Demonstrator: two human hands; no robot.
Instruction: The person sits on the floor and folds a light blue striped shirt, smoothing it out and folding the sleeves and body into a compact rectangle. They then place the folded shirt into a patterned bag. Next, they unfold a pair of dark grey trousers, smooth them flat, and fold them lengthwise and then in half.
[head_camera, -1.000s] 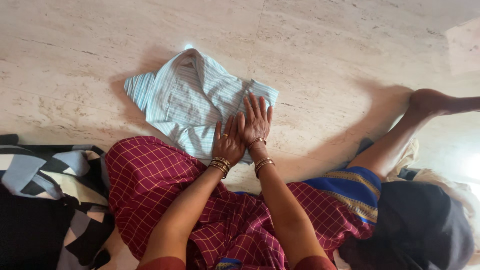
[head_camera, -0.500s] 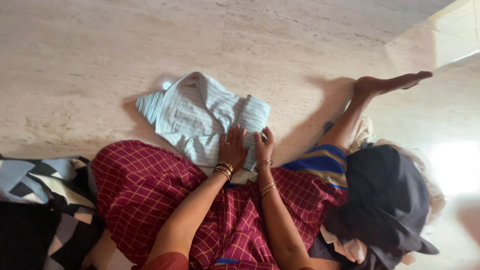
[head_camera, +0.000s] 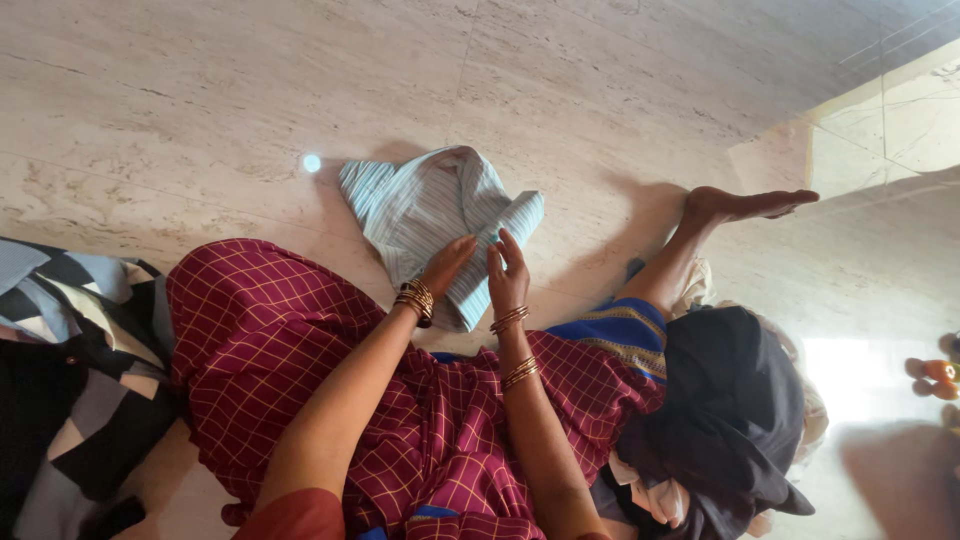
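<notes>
Left hand (head_camera: 447, 263) lies flat, fingers together, pressing 1 striped shirt (head_camera: 437, 215) folded on the floor (head_camera: 200, 110). Right hand (head_camera: 508, 277), fingers loosely spread, touches the shirt's near right edge. The 2 hands sit side by side at its near end, beside 1 checked cloth (head_camera: 290, 340).

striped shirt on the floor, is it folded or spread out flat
Partly folded. The striped shirt lies bunched into a compact shape, one edge turned over, with the left hand and right hand on it.
</notes>
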